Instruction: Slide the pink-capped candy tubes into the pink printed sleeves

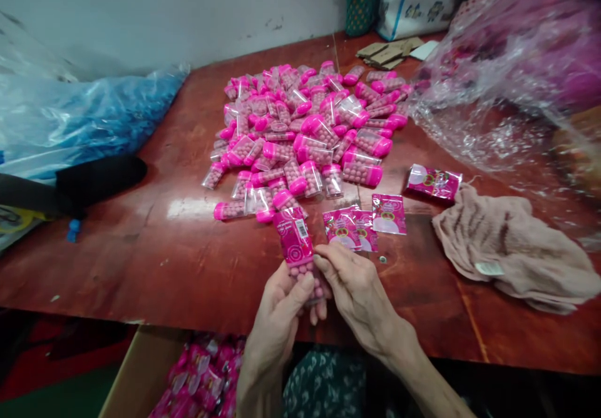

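Note:
My left hand [282, 299] is wrapped round a clear candy bottle [305, 275] filled with pink balls, its bright pink cap [284, 200] pointing away from me. A printed magenta sleeve label [294, 236] with a barcode covers the bottle's upper part. At the label's lower right edge, my right hand [352, 280] has thumb and fingers pinched on it; the exact contact is partly hidden. Just beyond my right hand, loose flat sleeve labels [342, 227] lie on the table, and another label [389, 214] lies beside them.
A heap of similar candy bottles [300, 124] spreads over the red table [141, 243]. A label stack [432, 183] and a pink cloth [511, 249] lie right. Plastic bags [507, 92] and blue-filled bags [84, 117] flank the heap. Below the edge, a cardboard box [141, 368] holds labelled packs.

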Action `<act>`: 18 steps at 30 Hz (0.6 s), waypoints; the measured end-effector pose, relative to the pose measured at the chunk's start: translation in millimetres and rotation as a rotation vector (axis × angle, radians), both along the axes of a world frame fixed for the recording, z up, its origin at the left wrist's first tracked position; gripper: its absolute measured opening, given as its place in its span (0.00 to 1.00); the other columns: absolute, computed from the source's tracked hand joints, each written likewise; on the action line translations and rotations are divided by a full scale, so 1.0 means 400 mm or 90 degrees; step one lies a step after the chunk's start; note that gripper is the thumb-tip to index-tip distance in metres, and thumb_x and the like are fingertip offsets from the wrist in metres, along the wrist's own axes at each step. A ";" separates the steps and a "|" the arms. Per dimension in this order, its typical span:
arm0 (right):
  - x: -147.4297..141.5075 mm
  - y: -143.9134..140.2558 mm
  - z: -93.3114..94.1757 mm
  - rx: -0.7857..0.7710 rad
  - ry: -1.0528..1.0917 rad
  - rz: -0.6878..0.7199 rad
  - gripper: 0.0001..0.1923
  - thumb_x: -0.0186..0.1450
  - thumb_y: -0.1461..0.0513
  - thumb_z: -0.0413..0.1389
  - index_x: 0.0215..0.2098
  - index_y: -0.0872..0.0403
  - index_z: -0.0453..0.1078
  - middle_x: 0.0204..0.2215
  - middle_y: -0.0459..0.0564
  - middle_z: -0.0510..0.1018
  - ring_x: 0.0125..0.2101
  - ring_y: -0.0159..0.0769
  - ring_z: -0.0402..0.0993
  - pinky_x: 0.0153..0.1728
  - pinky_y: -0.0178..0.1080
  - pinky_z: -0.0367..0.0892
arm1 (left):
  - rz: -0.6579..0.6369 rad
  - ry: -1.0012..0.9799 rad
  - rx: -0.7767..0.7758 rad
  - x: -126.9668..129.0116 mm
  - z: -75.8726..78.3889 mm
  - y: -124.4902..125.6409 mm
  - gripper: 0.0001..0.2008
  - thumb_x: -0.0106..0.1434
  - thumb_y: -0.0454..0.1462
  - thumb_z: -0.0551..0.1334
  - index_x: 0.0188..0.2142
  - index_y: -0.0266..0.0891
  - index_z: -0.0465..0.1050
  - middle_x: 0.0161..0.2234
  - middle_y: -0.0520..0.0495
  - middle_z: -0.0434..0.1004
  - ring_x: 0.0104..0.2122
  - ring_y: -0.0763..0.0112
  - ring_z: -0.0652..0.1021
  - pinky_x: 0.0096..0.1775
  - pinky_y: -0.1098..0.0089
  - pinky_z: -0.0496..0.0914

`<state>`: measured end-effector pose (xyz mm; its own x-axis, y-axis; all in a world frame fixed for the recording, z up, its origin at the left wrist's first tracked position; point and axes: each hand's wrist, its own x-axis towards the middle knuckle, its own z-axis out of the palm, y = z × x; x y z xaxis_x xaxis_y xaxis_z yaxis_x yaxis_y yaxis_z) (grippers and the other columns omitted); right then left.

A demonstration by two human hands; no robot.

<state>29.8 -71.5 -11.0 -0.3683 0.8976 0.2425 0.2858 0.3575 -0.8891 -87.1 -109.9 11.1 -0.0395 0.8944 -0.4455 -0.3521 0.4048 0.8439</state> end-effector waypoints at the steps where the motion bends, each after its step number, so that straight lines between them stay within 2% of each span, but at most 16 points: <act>1: -0.001 0.001 0.002 -0.004 0.000 0.004 0.10 0.67 0.66 0.44 0.31 0.55 0.64 0.27 0.48 0.68 0.27 0.32 0.65 0.30 0.34 0.62 | -0.011 0.010 0.006 -0.002 -0.002 -0.001 0.04 0.60 0.36 0.58 0.34 0.36 0.66 0.22 0.53 0.68 0.19 0.79 0.69 0.20 0.77 0.62; 4: 0.000 -0.002 0.005 -0.010 -0.022 0.022 0.12 0.67 0.66 0.43 0.29 0.56 0.64 0.26 0.48 0.67 0.26 0.33 0.63 0.29 0.34 0.61 | -0.035 0.052 0.022 -0.007 -0.011 -0.007 0.03 0.61 0.35 0.57 0.34 0.36 0.65 0.22 0.54 0.67 0.18 0.80 0.67 0.20 0.78 0.60; 10: 0.002 -0.006 -0.002 0.057 -0.052 -0.028 0.13 0.66 0.67 0.42 0.26 0.55 0.62 0.21 0.46 0.63 0.23 0.32 0.60 0.25 0.34 0.56 | -0.046 0.050 0.030 -0.003 -0.016 -0.007 0.04 0.61 0.36 0.57 0.33 0.36 0.66 0.22 0.54 0.66 0.18 0.82 0.66 0.19 0.78 0.58; 14: 0.003 0.000 -0.005 0.045 -0.040 -0.077 0.12 0.66 0.67 0.43 0.26 0.56 0.62 0.22 0.47 0.65 0.24 0.33 0.61 0.27 0.35 0.57 | -0.008 0.022 -0.007 0.006 -0.011 0.005 0.04 0.60 0.35 0.58 0.33 0.35 0.66 0.22 0.52 0.69 0.16 0.82 0.66 0.17 0.79 0.56; 18: 0.011 0.008 -0.002 0.005 -0.026 -0.081 0.11 0.67 0.67 0.43 0.27 0.55 0.62 0.24 0.48 0.66 0.26 0.33 0.62 0.29 0.35 0.58 | -0.016 0.028 -0.019 0.012 -0.008 0.010 0.05 0.60 0.36 0.58 0.32 0.35 0.65 0.22 0.51 0.70 0.16 0.82 0.66 0.17 0.79 0.56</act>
<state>34.0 -68.5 -11.7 -0.2613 0.9358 0.2365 0.3657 0.3228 -0.8730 -82.5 -105.8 8.0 -0.0378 0.8817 -0.4703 -0.3044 0.4382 0.8458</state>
